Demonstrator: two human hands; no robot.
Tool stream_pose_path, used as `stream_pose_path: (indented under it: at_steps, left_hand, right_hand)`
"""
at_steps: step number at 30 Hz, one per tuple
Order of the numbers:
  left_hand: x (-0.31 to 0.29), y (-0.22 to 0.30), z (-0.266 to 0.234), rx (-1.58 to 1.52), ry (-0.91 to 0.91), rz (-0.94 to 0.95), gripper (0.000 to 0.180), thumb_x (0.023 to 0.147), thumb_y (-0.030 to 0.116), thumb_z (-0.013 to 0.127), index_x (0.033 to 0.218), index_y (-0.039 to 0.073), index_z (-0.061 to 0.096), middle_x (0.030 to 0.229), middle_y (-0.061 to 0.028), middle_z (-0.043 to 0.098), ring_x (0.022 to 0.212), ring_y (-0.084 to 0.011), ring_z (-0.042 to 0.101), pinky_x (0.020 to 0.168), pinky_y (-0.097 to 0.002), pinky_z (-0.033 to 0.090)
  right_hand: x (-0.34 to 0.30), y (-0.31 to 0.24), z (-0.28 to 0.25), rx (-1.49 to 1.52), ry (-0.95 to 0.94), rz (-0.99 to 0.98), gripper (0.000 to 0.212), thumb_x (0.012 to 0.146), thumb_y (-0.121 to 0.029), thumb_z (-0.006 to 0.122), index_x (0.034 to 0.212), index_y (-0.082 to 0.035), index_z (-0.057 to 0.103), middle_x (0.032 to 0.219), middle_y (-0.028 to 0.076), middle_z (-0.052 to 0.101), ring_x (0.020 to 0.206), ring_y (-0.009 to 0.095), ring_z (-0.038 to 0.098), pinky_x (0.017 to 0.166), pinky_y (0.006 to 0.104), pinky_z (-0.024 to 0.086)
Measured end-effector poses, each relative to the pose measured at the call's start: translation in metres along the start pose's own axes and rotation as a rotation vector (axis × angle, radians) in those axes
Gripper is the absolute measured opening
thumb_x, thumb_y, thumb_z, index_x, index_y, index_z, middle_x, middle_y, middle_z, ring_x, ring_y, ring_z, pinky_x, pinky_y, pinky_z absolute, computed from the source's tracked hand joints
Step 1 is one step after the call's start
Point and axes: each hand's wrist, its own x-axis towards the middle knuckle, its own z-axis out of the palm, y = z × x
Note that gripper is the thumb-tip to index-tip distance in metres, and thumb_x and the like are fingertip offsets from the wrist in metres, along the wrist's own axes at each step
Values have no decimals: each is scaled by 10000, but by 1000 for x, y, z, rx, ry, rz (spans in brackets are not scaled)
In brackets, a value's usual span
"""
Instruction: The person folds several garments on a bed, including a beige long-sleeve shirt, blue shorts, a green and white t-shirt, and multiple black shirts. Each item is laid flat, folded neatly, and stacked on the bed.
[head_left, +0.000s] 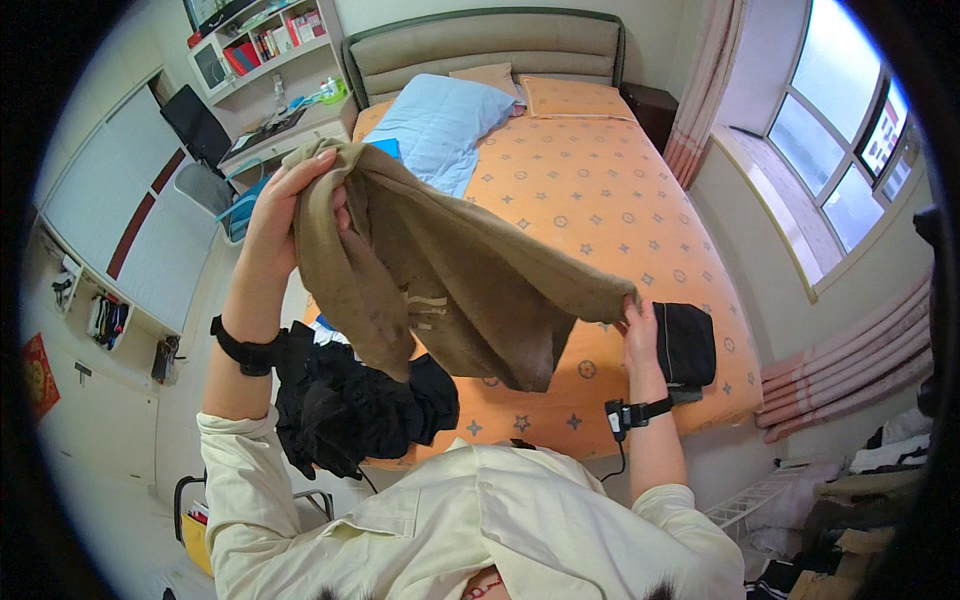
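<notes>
An olive-brown long-sleeved garment [470,275] with light marks on it hangs stretched between my two hands above the bed. My left hand [300,195], raised higher, is closed round a bunched part of the cloth. Lower and to the right, my right hand [640,328] pinches the end of a sleeve. Just beyond that hand a folded black cloth item [687,343] lies on the bed. A heap of black clothing [350,405] rests at the bed's near left edge, below the olive garment.
The bed [600,200] has an orange patterned sheet. A light-blue cover [440,125] lies on its far left. A desk [290,135] and chair [215,195] stand at the left, a nightstand [650,112] at the far right. Stacked clothes [880,490] are at the lower right.
</notes>
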Motion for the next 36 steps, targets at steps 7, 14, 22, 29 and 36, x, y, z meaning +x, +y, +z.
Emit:
stream_pose_path:
  at_steps: [7,14,22,29,36]
  left_hand:
    - [-12,3,-17,94,62,11,187,958,228,595,965,42,579,660,-45,565,474,-128,535,427,-272,472]
    - [-22,4,-16,9,0,9,207,943,244,615,946,38,589,684,-55,596,521,-153,593,499,-274,499]
    - [-15,-1,-58,17,92,30,287,963,331,596,979,45,598,737,-48,620,590,-147,612,536,-281,523]
    - [-15,21,-152,-83,276,191,315,1014,318,496,1151,49,584,1043,-106,664,890,-198,670,786,-373,585]
    - [-42,56,-181,200,403,185,358,998,299,541,1249,43,556,1109,-63,638,971,-157,634,820,-318,542]
  right_hand:
    - [12,-42,-25,-461,-10,-185,251,1005,-201,540,1170,-13,564,1019,66,649,895,125,620,788,280,518]
    - [7,-48,-2,223,-215,297,321,1023,-171,448,1307,-28,488,1171,102,631,1026,203,622,840,367,526]
    - [-31,-63,50,-209,-609,342,492,875,3,638,1342,-50,494,1055,66,662,971,156,638,817,290,538]
    - [-19,-206,16,-252,-463,-153,381,850,-12,673,1221,-8,589,1150,72,623,1062,168,585,936,298,471]
    - [-78,-323,35,-798,-358,-500,448,701,121,553,1124,-5,635,1118,28,598,1048,130,568,912,263,458]
